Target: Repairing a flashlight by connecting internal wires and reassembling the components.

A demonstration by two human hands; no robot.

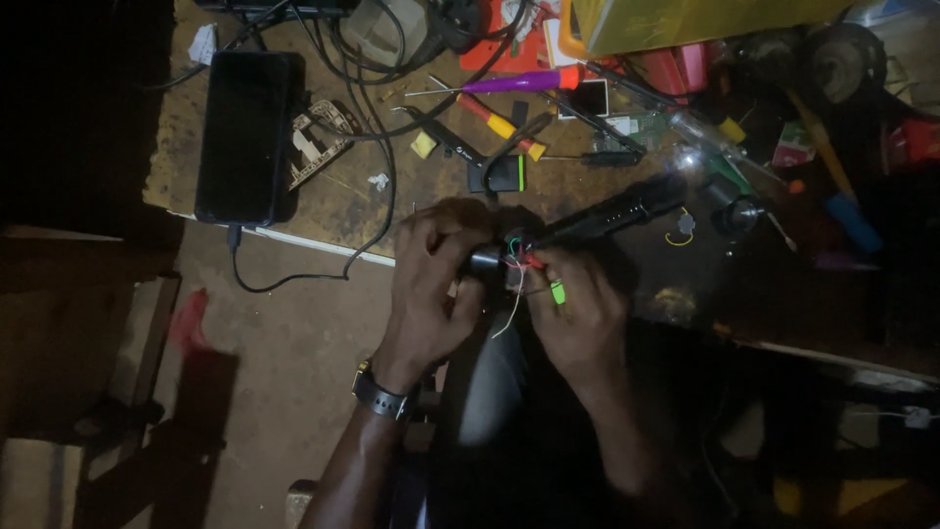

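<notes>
A black torch [607,214] is held at the near edge of the wooden workbench [343,196], its barrel slanting up and to the right over the bench. The detached head end, a small dark cylindrical part [485,260], is gripped by the left hand [431,284], whose fingers are closed around it. The right hand [578,304] is closed on the open end of the torch body, where thin red, green and white wires [519,264] emerge between the two hands; one white wire hangs down below them. The two hands are held close together, almost touching. A small bright green item [557,292] is seen at the right-hand fingers; what it is cannot be told. A wristwatch [380,396] is worn on the left wrist.

On the bench, a black smartphone [245,137] lies face up at the left with a cable plugged into its near end. A purple-handled screwdriver [524,81] and a red-and-yellow-handled screwdriver [499,122] lie behind the hands, among black cables [382,127]. The right side of the bench is cluttered with tools and dimly lit.
</notes>
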